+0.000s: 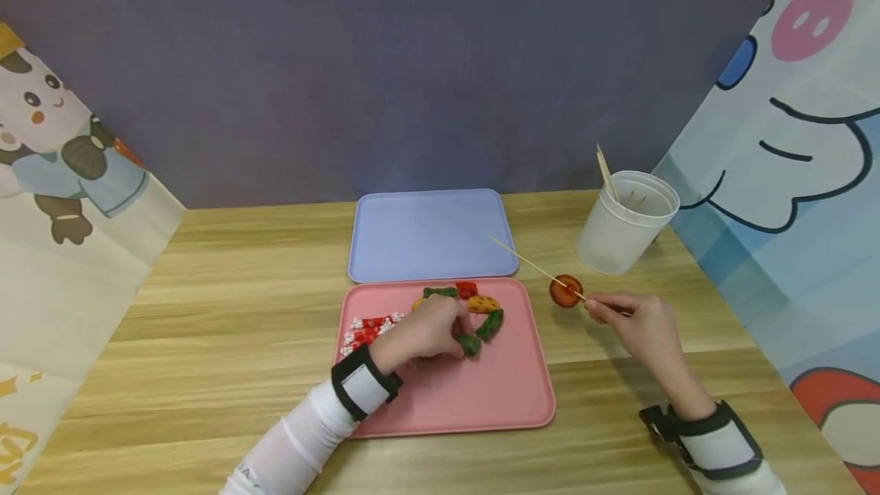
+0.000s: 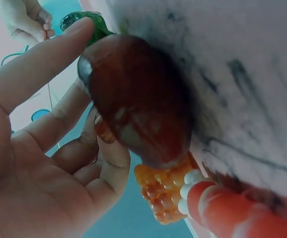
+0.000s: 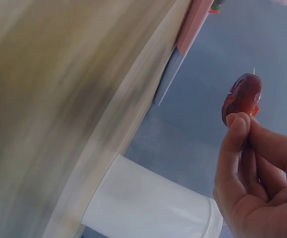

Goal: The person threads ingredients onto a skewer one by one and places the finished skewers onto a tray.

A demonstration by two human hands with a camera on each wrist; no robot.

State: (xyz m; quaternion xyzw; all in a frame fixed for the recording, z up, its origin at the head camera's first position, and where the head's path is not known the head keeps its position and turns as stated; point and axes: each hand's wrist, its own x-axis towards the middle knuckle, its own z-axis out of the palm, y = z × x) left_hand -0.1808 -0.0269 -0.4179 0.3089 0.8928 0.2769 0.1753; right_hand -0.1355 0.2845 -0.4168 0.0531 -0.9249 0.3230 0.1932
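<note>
My right hand (image 1: 635,327) pinches a thin bamboo skewer (image 1: 525,260) near its lower end, just right of the pink tray (image 1: 505,396). A round red-brown slice (image 1: 566,291) is threaded on it close to the fingertips. Over the tray, my left hand (image 1: 426,331) reaches down among the toy food pieces, thumb and fingers apart. In the left wrist view another red-brown round piece (image 2: 133,99) lies right by these fingers and hides some fingertips. Nearby are green pieces (image 1: 490,325), a yellow corn piece (image 1: 483,303), a red piece (image 1: 466,290) and red-and-white sticks (image 1: 367,332).
A blue tray (image 1: 429,235) lies behind the pink one, edge to edge. At the back right stands a white plastic cup (image 1: 619,235) with several skewers (image 1: 605,172) in it. A dark panel (image 1: 412,75) closes off the back of the wooden table (image 1: 227,312).
</note>
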